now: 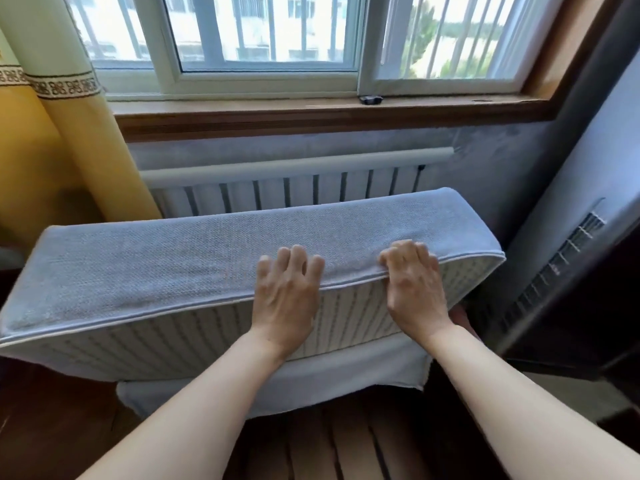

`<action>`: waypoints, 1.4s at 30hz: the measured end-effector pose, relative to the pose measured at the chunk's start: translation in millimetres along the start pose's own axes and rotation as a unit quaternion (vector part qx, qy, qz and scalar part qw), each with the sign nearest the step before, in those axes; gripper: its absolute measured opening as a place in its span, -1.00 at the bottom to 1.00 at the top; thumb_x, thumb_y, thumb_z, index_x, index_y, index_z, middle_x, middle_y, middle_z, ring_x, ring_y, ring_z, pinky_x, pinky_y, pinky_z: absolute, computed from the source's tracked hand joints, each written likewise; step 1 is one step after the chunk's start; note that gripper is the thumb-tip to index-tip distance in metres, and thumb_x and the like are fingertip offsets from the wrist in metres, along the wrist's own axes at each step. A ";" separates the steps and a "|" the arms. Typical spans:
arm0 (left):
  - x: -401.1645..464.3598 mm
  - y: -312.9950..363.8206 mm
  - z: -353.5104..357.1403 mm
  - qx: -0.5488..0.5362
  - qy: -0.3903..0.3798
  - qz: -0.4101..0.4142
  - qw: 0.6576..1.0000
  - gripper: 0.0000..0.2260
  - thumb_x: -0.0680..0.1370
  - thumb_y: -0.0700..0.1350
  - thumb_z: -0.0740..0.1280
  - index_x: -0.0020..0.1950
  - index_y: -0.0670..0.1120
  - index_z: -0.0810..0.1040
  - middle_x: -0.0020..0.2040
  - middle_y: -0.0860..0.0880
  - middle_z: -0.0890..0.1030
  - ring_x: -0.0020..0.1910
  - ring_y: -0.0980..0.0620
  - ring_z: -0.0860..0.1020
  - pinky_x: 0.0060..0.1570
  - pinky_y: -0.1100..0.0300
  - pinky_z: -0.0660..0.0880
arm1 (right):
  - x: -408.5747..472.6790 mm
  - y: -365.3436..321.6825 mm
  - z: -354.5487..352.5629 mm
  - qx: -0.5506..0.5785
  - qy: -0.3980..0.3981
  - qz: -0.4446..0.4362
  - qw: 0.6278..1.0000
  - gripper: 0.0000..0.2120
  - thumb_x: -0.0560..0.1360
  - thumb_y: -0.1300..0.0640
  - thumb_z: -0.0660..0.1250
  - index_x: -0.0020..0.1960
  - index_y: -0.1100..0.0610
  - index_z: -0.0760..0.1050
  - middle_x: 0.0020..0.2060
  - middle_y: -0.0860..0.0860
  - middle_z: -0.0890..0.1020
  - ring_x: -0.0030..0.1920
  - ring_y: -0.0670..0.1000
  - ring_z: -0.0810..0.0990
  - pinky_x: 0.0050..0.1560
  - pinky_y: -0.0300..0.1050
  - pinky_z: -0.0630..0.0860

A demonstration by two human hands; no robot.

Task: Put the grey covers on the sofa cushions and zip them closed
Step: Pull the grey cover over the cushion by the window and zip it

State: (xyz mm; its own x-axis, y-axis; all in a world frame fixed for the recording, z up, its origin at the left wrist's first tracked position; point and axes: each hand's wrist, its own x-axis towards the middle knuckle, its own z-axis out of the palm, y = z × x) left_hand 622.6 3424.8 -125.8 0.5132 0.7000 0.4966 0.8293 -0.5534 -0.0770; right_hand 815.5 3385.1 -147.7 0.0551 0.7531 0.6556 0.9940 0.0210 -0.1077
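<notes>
Standing on its long edge, a sofa cushion point(194, 251) in a grey cover point(156, 271) stretches across the middle of the view, in front of a white radiator point(287, 192) under the window point(263, 36). Its woven top panel faces up and away; the striped side panel faces the person, with pale piping running along the edge between them. At the bottom, a loose flap of the cover hangs below the cushion, over a dark slatted wooden seat point(332, 448).

Both hands sit on the right half of the cushion, draped over the piped edge. The left hand point(285, 299) lies with its palm against the striped side and its fingers spread, tips curling over onto the woven top. It presses rather than grips. The right hand point(414, 289) is just beside it, nearer the cushion's right corner, with its fingers bunched closer together and bent over the same edge; the fabric puckers slightly under its fingertips, as if pinched against the piping, though whether the thumb closes on it cannot be told.

A yellow curtain point(52, 126) hangs at the left. A small dark object point(370, 99) lies on the wooden windowsill point(311, 112). Dark furniture with another grey cushion point(568, 258) leaning on it stands to the right.
</notes>
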 end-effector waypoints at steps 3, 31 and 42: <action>20.9 41.4 11.3 -0.012 -0.038 0.013 0.999 -0.66 0.39 -0.22 0.31 0.16 -0.06 0.42 0.13 -0.11 0.43 0.10 -0.15 0.40 0.07 -0.04 0.32 | -0.7 39.4 -10.2 -0.031 0.020 0.093 0.995 -0.80 0.32 0.39 0.32 -0.07 0.25 0.47 -0.07 0.19 0.53 -0.08 0.25 0.49 -0.09 0.05 0.38; 106.3 192.8 73.5 -0.031 0.078 -0.001 0.996 -0.76 0.24 -0.33 0.42 -0.19 -0.10 0.47 -0.14 -0.10 0.47 -0.11 -0.11 0.37 -0.16 0.06 0.22 | 6.4 176.3 -24.8 -0.049 -0.030 0.053 0.997 -0.85 0.31 0.43 0.18 -0.29 0.22 0.41 -0.51 0.08 0.48 -0.56 0.15 0.49 -0.53 -0.28 0.09; 57.3 205.8 91.8 -0.008 0.015 0.092 0.996 -0.35 0.34 -0.28 0.08 0.46 -0.12 0.29 0.49 -0.03 0.25 0.45 -0.10 0.24 0.27 -0.26 0.22 | -43.1 179.6 0.7 0.082 -0.111 0.114 0.984 -0.70 0.41 0.37 0.19 0.13 0.24 0.31 0.09 0.14 0.39 0.02 0.19 0.43 -0.17 -0.03 0.33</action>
State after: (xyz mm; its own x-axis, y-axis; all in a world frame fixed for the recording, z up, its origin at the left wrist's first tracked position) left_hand 842.9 3392.5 -192.5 0.6495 0.5725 0.5005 0.7177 -0.6789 -0.1548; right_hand 991.6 3356.9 -195.9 0.2346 0.8748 0.4238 0.9283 -0.0723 -0.3646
